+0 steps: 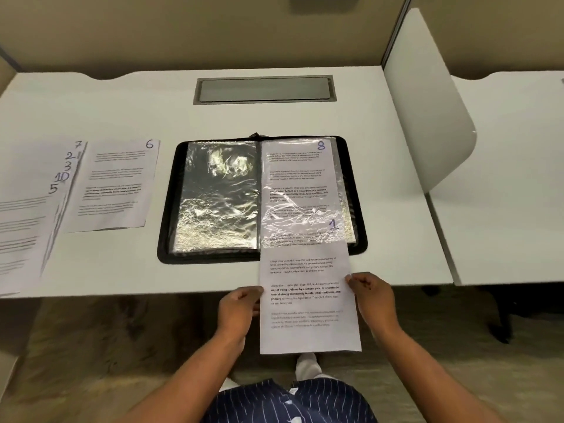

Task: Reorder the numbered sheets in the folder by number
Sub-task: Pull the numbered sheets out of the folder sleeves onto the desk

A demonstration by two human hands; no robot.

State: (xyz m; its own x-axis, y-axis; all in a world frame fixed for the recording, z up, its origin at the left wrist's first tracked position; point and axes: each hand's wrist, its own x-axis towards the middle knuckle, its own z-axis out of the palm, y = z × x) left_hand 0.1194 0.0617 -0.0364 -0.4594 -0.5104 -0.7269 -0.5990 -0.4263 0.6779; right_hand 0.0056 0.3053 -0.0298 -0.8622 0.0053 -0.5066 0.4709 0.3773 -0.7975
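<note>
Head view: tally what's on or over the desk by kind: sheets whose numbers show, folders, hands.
Numbered sheets: 8 (fanned pile showing 7, 2, 3, 10, 5; sheet 6; sheet 8; sheet 1)
Folder: 1
Hands: 2 (left hand, right hand, both pinching sheet 1)
Total: 11

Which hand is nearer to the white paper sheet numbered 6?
Left. The left hand holds the white sheet numbered 1 on the side of sheet 6; the right hand holds its far edge.
</note>
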